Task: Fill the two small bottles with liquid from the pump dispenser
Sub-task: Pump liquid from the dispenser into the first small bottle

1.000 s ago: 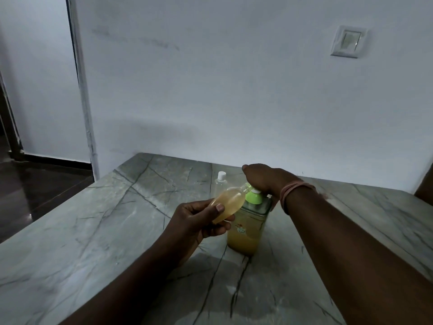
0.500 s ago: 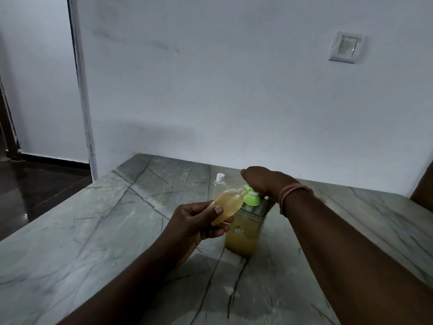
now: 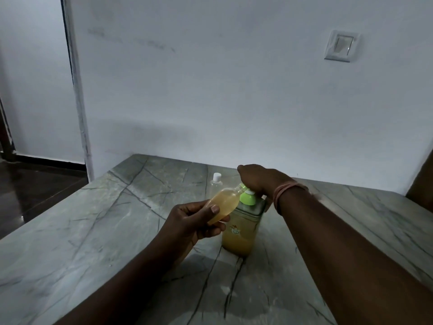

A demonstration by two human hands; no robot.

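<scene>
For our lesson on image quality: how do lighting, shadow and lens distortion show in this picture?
Head view: dim, bluish light; a soft shadow lies on the marble table under the left hand; the wide lens bows the door frame; the small bottle stays readable, without glare.

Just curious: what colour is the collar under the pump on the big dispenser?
Bright lime green, seen clearly in the head view.

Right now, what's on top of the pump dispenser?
The right hand presses on the pump dispenser; only its green collar shows. The pump head and spout are covered by the hand.
</scene>
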